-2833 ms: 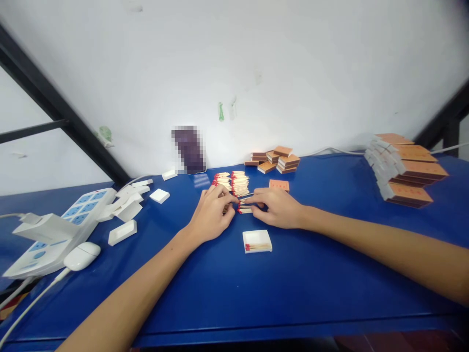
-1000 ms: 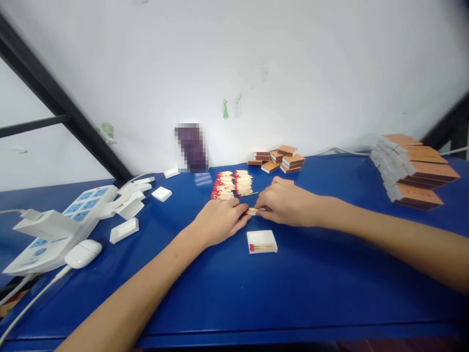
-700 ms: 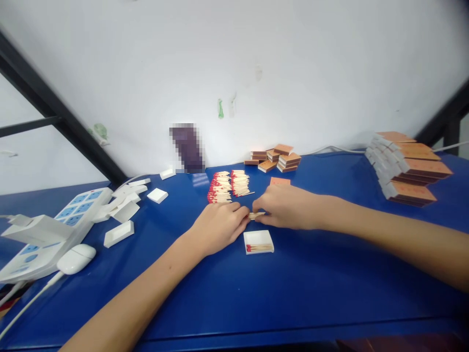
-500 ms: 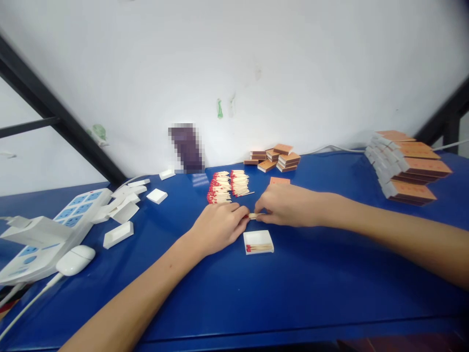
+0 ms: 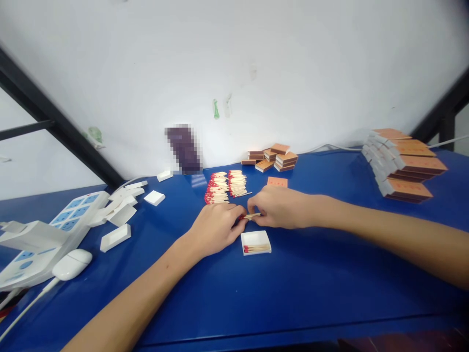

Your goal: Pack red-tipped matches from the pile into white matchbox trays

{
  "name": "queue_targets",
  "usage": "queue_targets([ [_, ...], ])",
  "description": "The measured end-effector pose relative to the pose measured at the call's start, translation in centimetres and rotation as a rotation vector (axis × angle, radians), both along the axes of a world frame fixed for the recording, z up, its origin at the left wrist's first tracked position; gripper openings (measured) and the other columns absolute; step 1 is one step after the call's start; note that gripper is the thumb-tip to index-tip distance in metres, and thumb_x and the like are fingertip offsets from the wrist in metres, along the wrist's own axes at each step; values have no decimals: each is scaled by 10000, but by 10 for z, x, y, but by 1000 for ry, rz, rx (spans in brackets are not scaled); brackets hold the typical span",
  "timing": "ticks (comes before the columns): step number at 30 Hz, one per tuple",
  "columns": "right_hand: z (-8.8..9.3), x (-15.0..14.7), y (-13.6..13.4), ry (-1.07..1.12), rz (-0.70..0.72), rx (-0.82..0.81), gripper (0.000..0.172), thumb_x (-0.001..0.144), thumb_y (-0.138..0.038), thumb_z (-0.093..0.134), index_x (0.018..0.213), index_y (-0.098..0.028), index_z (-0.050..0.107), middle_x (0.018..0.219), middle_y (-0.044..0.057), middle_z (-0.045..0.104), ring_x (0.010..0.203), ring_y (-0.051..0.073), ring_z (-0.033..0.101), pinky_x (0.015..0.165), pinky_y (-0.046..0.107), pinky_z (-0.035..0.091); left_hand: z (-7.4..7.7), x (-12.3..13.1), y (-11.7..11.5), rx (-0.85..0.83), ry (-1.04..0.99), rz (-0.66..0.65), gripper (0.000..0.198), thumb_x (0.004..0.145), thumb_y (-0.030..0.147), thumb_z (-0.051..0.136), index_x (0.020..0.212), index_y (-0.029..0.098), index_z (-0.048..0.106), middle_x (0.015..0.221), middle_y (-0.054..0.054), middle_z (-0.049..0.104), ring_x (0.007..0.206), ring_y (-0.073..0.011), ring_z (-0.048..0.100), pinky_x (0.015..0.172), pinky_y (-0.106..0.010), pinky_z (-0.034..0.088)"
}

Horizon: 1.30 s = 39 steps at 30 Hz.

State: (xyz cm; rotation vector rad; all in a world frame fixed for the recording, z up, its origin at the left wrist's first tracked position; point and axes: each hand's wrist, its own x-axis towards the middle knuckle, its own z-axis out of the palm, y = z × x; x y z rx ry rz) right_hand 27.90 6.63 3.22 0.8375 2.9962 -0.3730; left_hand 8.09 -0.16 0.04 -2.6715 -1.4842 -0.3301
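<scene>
Between my two hands is a small bunch of matches [image 5: 251,216], red heads to the left. My left hand [image 5: 217,225] pinches the head end, and the fingers of my right hand [image 5: 274,208] close on the other end. Just below them lies a white matchbox tray [image 5: 255,238] with a few matches along its near side. Two piles of loose matches, a left pile [image 5: 218,188] and a right pile [image 5: 238,184], lie beyond my left hand. An orange matchbox cover [image 5: 277,182] rests behind my right hand.
Stacked matchboxes [image 5: 410,166] stand at the right, and a smaller heap of matchboxes [image 5: 280,157] sits by the wall. White trays [image 5: 116,237] lie at the left beside a power strip [image 5: 75,215] and a white mouse-shaped device [image 5: 72,264]. A blurred dark object [image 5: 185,149] leans on the wall.
The fingers of my right hand have shifted slightly along the matches, and red heads now show by my left fingertips. The whole view has moved a little.
</scene>
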Motion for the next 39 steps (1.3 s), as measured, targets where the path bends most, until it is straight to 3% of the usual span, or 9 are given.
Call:
queue_targets([
  [8, 5, 1, 0, -45, 20, -158, 167, 891, -296, 515, 868, -165, 616, 681, 12, 588, 551, 110, 470, 519, 245, 274, 6, -1, 0, -84, 92, 26, 253, 1012, 389, 416, 1002, 202, 586, 794, -24, 673, 662, -204, 621, 537, -288, 353],
  [15, 1, -3, 0, -41, 33, -102, 161, 872, -265, 520, 796, -151, 604, 631, 7, 564, 525, 110, 432, 508, 254, 255, 4, -1, 0, -115, 144, 53, 260, 1029, 357, 361, 985, 180, 548, 806, -53, 675, 676, -236, 643, 542, -296, 371],
  [25, 2, -1, 0, -17, 34, -141, 201, 917, -298, 485, 874, -155, 620, 673, 11, 589, 548, 108, 456, 527, 243, 274, 2, -1, 1, -129, 144, 55, 235, 1028, 342, 361, 983, 187, 531, 825, -55, 683, 709, -242, 658, 557, -294, 391],
  [33, -3, -2, -4, -36, 61, -10, 189, 920, -256, 462, 796, -152, 559, 680, 32, 588, 552, 115, 462, 509, 245, 266, 3, 0, -1, -115, 187, 68, 277, 1041, 347, 317, 1017, 166, 525, 823, -73, 683, 700, -248, 661, 555, -304, 423],
  [39, -5, -4, -5, -49, 32, -8, 146, 896, -262, 490, 800, -165, 544, 720, 38, 610, 584, 127, 494, 521, 242, 284, 5, 2, -3, -102, 234, 61, 281, 1044, 343, 302, 1034, 156, 511, 811, -79, 682, 686, -264, 667, 554, -320, 450],
])
